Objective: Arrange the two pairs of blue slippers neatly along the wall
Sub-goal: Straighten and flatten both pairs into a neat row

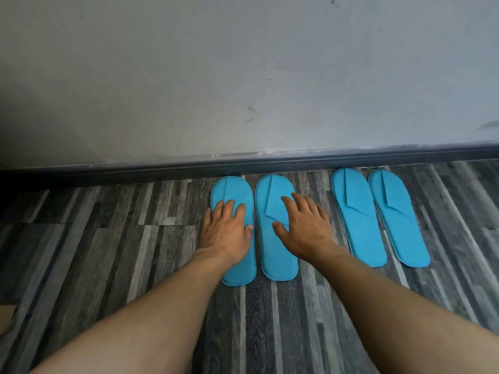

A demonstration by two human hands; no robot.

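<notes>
Two pairs of flat blue slippers lie on the floor with their toes against the dark skirting board (pixel 162 170). The left pair is made of a slipper (pixel 232 190) under my left hand (pixel 225 233) and a slipper (pixel 275 255) under my right hand (pixel 305 228). Both hands lie flat on them with fingers spread, palms down. The right pair (pixel 359 222) (pixel 399 225) lies untouched, side by side, angled slightly to the right. My forearms cover part of the left pair's heels.
A pale grey wall (pixel 243 76) rises behind the skirting board. The floor (pixel 108 252) is grey wood-pattern planking. A scrap of brown cardboard (pixel 6 317) shows at the left edge.
</notes>
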